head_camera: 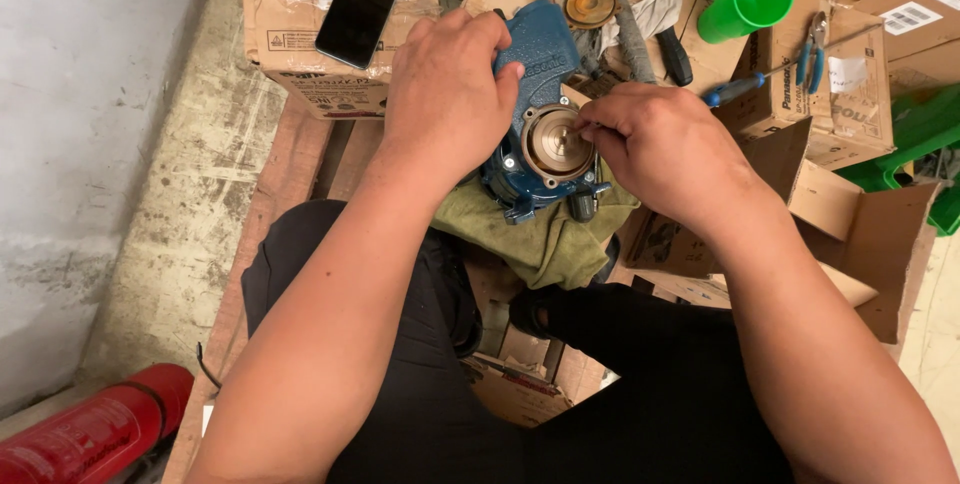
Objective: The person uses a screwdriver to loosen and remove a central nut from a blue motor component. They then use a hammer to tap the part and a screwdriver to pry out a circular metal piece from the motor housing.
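Pump housing (535,114), a blue cast-metal body, sits just above the middle of the frame on an olive-green cloth (540,234) over the person's lap; its round brass-coloured disc (556,142) faces up, ringed with concentric grooves and set in a blue flange. Left hand (445,84) is closed over the upper left of the housing, clamping it down; right hand (665,149) has its fingertips pinched together at the disc's right edge, probably on a small screw or clip, though the part itself is too small to tell. Working well here seems to call for a firm left grip so the body cannot rock on the soft cloth, and light, square pressure from the pinching fingers. Outward, cardboard boxes (850,94) serve as a tabletop, carrying a black phone (359,9) at upper left, a green cup (748,2), blue-handled pliers (812,52) and a screwdriver (735,90); a red cylinder (90,434) lies at lower left.
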